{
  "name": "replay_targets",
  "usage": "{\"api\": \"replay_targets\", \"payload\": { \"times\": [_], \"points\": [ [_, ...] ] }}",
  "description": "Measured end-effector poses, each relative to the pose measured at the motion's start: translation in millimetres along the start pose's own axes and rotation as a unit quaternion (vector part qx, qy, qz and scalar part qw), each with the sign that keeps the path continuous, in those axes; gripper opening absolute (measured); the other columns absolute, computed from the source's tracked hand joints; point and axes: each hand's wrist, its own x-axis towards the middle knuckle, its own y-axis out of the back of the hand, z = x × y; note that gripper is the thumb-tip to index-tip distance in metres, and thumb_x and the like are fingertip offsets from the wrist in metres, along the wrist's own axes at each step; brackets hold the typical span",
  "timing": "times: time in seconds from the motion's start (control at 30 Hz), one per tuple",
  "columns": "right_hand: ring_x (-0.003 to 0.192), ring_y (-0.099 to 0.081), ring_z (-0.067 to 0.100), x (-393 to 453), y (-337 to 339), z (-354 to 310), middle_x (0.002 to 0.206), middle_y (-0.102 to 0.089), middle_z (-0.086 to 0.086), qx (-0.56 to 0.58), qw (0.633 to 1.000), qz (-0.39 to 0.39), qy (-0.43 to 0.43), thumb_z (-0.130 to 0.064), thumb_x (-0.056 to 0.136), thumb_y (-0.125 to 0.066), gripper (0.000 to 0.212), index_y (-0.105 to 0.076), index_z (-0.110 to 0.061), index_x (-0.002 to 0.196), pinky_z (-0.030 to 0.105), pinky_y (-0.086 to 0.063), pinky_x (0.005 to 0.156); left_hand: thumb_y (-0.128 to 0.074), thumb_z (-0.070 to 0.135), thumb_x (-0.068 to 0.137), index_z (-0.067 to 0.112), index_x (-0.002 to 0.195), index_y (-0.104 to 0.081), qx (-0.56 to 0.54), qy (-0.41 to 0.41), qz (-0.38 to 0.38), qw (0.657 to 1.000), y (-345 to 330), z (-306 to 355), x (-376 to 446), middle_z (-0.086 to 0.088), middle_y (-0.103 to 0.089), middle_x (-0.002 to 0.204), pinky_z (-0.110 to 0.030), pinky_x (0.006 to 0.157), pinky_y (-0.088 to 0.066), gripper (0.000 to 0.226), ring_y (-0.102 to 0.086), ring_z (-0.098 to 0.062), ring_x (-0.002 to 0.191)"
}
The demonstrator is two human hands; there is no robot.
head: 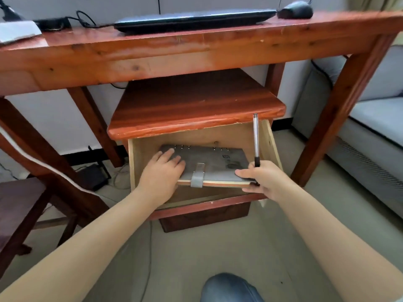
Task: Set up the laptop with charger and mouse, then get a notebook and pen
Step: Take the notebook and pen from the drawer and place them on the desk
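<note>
glossy wooden desk (196,43), matt grey notebook (209,164)

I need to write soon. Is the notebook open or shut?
Shut: the notebook shows its grey cover, with the strap wrapped over its front edge.

Notebook (209,164) lower corners covered by both hands, drawer (269,140) back under the nightstand top, white object (15,31) cut off upper left, cover print unreadable

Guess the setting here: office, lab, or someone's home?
Most likely a home, a living room or study corner. A grey sofa stands right beside the wooden desk, which carries a closed laptop and mouse. A small wooden bedside-style cabinet sits under it.
</note>
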Motion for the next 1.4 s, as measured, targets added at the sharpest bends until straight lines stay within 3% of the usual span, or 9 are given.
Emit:
{"api": "replay_targets", "payload": {
  "times": [0.1,0.23,0.33,0.5,0.6,0.9,1.0,1.23,1.4],
  "points": [
    [0.074,-0.055,0.013,0.2,6.0,1.4,0.076,-0.049,0.004,0.012,1.0,0.014,0.0,-0.006,0.082,-0.065,0.041,-0.037,-0.012,0.052,0.026,-0.053,0.052,-0.092,0.021,0.046,0.008,0.08,-0.075,-0.019,-0.135,0.136,0.981,-1.4,-6.3,-3.8,-0.01,-0.077,0.077,-0.027,0.046,-0.059,0.041,-0.074,-0.024,0.066],
    [0.056,-0.06,0.016,-7.9,4.0,6.7,0.078,-0.055,0.003,-0.054,0.997,0.043,0.026,-0.029,0.094,-0.047,0.021,-0.052,-0.013,0.081,0.018,-0.054,0.04,-0.089,0.019,0.054,0.007,0.068,-0.071,-0.015,-0.148,0.149,0.978,0.8,-6.9,-0.8,-0.009,-0.075,0.065,-0.022,0.036,-0.052,0.026,-0.07,-0.024,0.05],
    [0.047,-0.05,0.013,-10.2,6.9,16.3,0.062,-0.048,0.003,-0.17,0.97,0.123,0.123,-0.034,0.096,-0.037,0.034,-0.046,-0.015,0.069,0.023,-0.044,0.042,-0.088,0.014,0.055,0.006,0.069,-0.069,-0.012,-0.144,0.154,0.977,2.7,-7.1,2.3,-0.01,-0.071,0.058,-0.022,0.033,-0.047,0.025,-0.065,-0.025,0.043],
    [0.044,-0.034,0.007,-21.3,13.3,33.3,0.048,-0.03,-0.006,-0.128,0.941,0.238,0.201,-0.029,0.093,-0.043,0.049,-0.026,-0.021,0.048,0.016,-0.028,0.042,-0.08,0.018,0.07,0.0,0.08,-0.067,-0.084,-0.055,0.161,0.982,23.1,-5.0,7.4,-0.013,-0.065,0.052,-0.027,0.034,-0.046,0.025,-0.06,-0.029,0.038],
    [0.05,-0.033,0.013,-25.3,6.7,44.0,0.052,-0.032,-0.005,-0.142,0.954,0.215,0.155,-0.038,0.092,-0.045,0.047,-0.028,-0.02,0.052,0.026,-0.027,0.049,-0.065,0.023,0.085,-0.002,0.094,-0.063,-0.164,0.06,0.17,0.97,45.1,-4.6,8.7,-0.018,-0.071,0.07,-0.034,0.048,-0.05,0.027,-0.066,-0.037,0.057],
    [0.07,-0.047,0.02,-38.6,-11.8,12.3,0.076,-0.05,0.006,-0.149,0.93,0.204,0.265,-0.03,0.099,-0.028,0.032,-0.048,-0.005,0.099,0.022,-0.036,0.053,-0.072,0.019,0.076,-0.001,0.082,-0.069,-0.051,-0.023,0.354,0.933,112.5,-25.8,-17.5,-0.012,-0.069,0.056,-0.024,0.034,-0.048,0.022,-0.062,-0.027,0.039],
    [0.061,-0.045,0.018,-40.0,-10.4,5.0,0.067,-0.049,0.006,-0.181,0.928,0.147,0.289,-0.023,0.098,-0.035,0.025,-0.05,-0.009,0.083,0.019,-0.033,0.047,-0.055,0.022,0.082,0.001,0.08,-0.069,-0.027,-0.033,0.415,0.909,118.0,-42.4,-11.5,-0.011,-0.074,0.064,-0.024,0.037,-0.048,0.026,-0.067,-0.028,0.046],
    [0.051,-0.049,0.01,-49.7,-8.9,48.7,0.06,-0.054,-0.001,-0.403,0.883,-0.027,0.24,-0.026,0.093,-0.048,0.037,-0.039,-0.021,0.058,0.027,-0.036,0.052,-0.072,-0.002,0.062,0.003,0.071,-0.069,0.026,-0.022,0.351,0.936,69.3,-68.5,0.2,-0.009,-0.069,0.056,-0.023,0.036,-0.046,0.01,-0.064,-0.025,0.043],
    [0.06,-0.054,0.022,-45.8,-20.7,71.1,0.056,-0.047,-0.002,-0.529,0.788,0.018,0.315,-0.026,0.089,-0.056,0.03,-0.056,-0.009,0.064,0.027,-0.031,0.054,-0.063,-0.011,0.066,-0.004,0.084,-0.066,-0.001,0.022,0.256,0.966,52.2,-69.5,9.3,-0.02,-0.07,0.071,-0.033,0.05,-0.053,0.019,-0.068,-0.034,0.061]
  ]
}}
